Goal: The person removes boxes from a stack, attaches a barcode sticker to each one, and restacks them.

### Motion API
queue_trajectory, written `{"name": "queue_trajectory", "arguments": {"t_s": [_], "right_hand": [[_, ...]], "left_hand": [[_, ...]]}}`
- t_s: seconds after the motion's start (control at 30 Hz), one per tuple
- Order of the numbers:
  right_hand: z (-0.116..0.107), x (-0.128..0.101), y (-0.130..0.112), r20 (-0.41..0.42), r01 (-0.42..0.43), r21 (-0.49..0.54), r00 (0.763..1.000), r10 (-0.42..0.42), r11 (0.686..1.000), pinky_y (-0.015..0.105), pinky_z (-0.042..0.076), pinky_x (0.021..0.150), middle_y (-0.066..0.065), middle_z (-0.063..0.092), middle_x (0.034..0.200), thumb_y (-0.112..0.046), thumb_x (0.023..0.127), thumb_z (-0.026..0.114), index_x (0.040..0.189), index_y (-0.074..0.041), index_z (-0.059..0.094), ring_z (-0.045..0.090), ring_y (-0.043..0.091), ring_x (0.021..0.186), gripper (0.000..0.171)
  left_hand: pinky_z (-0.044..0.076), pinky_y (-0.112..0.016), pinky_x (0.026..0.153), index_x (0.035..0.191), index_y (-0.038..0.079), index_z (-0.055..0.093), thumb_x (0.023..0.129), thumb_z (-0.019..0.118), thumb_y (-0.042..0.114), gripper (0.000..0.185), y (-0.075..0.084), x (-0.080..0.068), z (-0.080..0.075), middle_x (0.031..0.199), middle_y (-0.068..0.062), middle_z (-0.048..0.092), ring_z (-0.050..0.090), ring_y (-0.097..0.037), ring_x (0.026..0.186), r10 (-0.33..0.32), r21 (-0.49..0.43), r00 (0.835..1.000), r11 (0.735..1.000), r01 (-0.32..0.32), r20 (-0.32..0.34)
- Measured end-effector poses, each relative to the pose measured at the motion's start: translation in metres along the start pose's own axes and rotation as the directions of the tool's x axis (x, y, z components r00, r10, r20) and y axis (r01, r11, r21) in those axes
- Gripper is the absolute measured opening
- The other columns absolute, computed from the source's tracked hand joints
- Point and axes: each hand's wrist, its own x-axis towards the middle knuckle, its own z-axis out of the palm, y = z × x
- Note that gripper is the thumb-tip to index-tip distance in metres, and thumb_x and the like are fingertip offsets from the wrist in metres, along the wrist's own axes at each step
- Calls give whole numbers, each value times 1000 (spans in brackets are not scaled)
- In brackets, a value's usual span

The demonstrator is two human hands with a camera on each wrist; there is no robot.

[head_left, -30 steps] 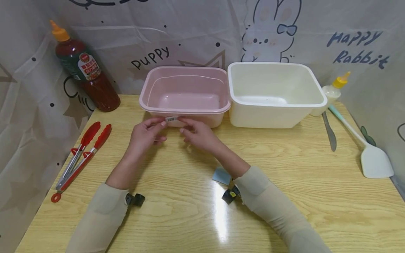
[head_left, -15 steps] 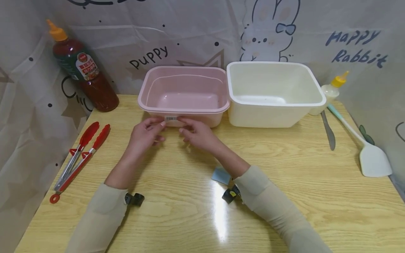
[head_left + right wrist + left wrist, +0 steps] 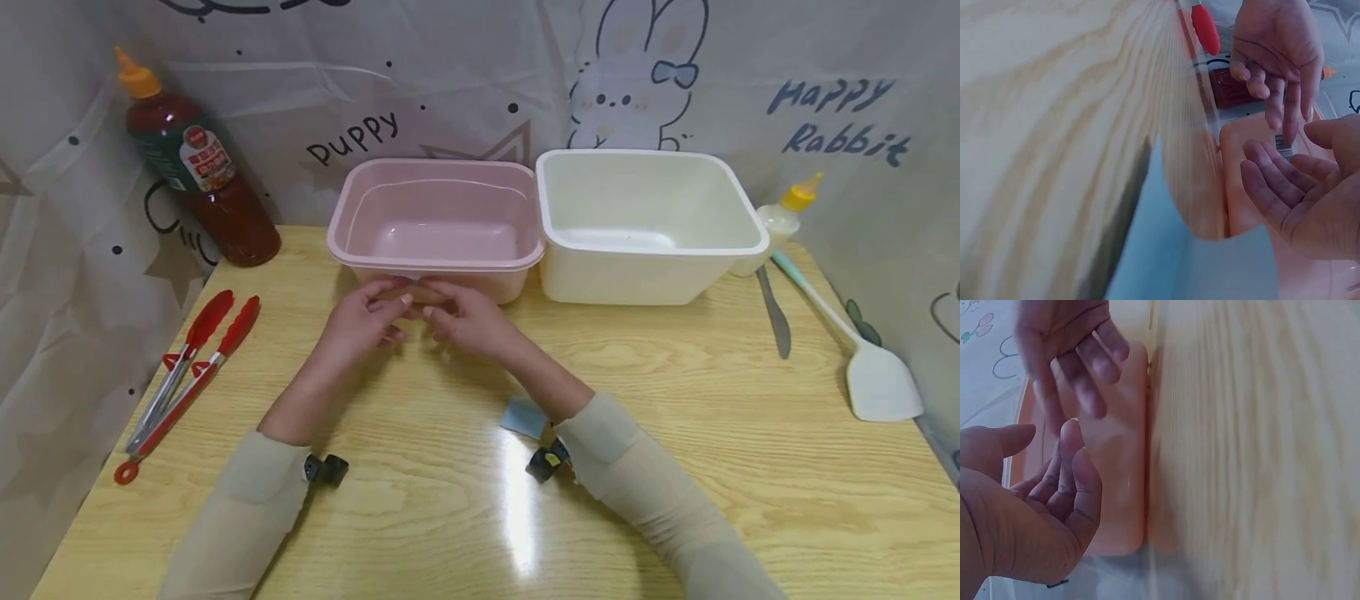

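A pink plastic bin (image 3: 442, 265) stands at the back of the table with a small barcode sticker (image 3: 1282, 146) on its front wall. My left hand (image 3: 362, 321) reaches that wall with extended fingers, their tips over the sticker. Close beside it, my right hand (image 3: 474, 323) has its index fingertip at the sticker's other end, its thumb apart from the fingers. In the left wrist view the fingertips of both hands almost meet in front of the bin. The head view shows only a sliver of the sticker; fingers hide the rest.
A white bin (image 3: 652, 275) adjoins the pink one. Red-handled tongs (image 3: 187, 375) and a red sauce bottle (image 3: 202, 167) are at left. A squeeze bottle (image 3: 780, 218), a knife (image 3: 773, 312) and a white turner (image 3: 885, 383) are at right. Light blue paper (image 3: 523, 417) lies near my right wrist.
My left hand has slid right along the bin's front, its fingers now covering most of the sticker and close to the right hand. The right hand has barely moved.
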Motion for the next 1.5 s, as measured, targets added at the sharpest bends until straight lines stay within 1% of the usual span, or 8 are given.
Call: {"name": "queue_trajectory", "arguments": {"t_s": [0.27, 0.4, 0.57, 0.8, 1.0, 1.2, 1.37, 1.5], "right_hand": [[0, 1, -1, 53, -13, -4, 999, 13, 1000, 32, 61, 75, 12, 56, 148, -21, 103, 57, 157, -16, 39, 74, 28, 90, 57], [-1, 1, -5, 60, -4, -12, 998, 5, 1000, 31, 60, 75, 11, 60, 145, -24, 104, 57, 158, -19, 38, 74, 29, 90, 57], [-4, -2, -2, 46, -17, -36, 999, 19, 999, 28, 59, 73, 17, 67, 130, -23, 103, 59, 157, -14, 38, 74, 30, 88, 59], [-7, -5, 2, 68, -18, -9, 998, 18, 1000, 34, 61, 77, 13, 55, 149, -18, 103, 58, 160, -16, 32, 73, 29, 97, 62], [-2, 2, -5, 60, -9, -26, 998, 10, 1000, 28, 58, 73, 14, 62, 139, -21, 103, 59, 158, -16, 38, 74, 28, 88, 59], [5, 7, -6, 112, -12, -68, 993, 20, 998, 26, 58, 68, 17, 67, 129, -26, 104, 57, 158, -14, 37, 73, 29, 85, 58], [4, 7, -11, 112, -2, -48, 994, 7, 999, 29, 59, 71, 14, 72, 117, -29, 105, 55, 159, -18, 35, 73, 29, 88, 58], [-2, 2, -5, 84, -19, -83, 996, 26, 996, 26, 57, 69, 14, 74, 108, -27, 103, 59, 158, -14, 35, 74, 27, 84, 61]], "left_hand": [[58, -30, 69, 152, 12, 46, 104, 58, 33, 54, 0, 3, 0, 124, -20, 71, 73, -24, 78, 16, 60, 999, 998, -19, 45], [58, -33, 71, 154, 14, 44, 104, 58, 35, 56, 4, 1, -2, 125, -18, 71, 74, -32, 86, 37, 98, 998, 994, -42, 56], [57, -31, 69, 154, 13, 44, 105, 56, 32, 53, 2, -1, -9, 123, -20, 71, 73, -27, 82, 24, 124, 1000, 992, -26, 17], [58, -31, 70, 155, 12, 41, 104, 57, 36, 58, 6, 4, 0, 125, -21, 70, 73, -23, 82, 27, 84, 996, 996, -34, 85], [56, -30, 68, 154, 11, 42, 106, 53, 36, 56, 4, -3, -18, 125, -24, 69, 71, -18, 78, 16, 124, 999, 992, -19, 27], [57, -31, 72, 156, 12, 39, 106, 52, 38, 59, 4, 0, -9, 127, -22, 69, 72, -17, 82, 15, 124, 996, 992, -26, 85], [56, -32, 74, 156, 13, 39, 106, 49, 43, 59, 8, -5, -11, 128, -20, 68, 72, -24, 89, 28, 144, 997, 989, -38, 67], [54, -32, 73, 157, 12, 36, 109, 43, 35, 54, 5, -6, -17, 127, -23, 66, 70, -17, 82, 26, 149, 998, 988, -35, 65]]}}
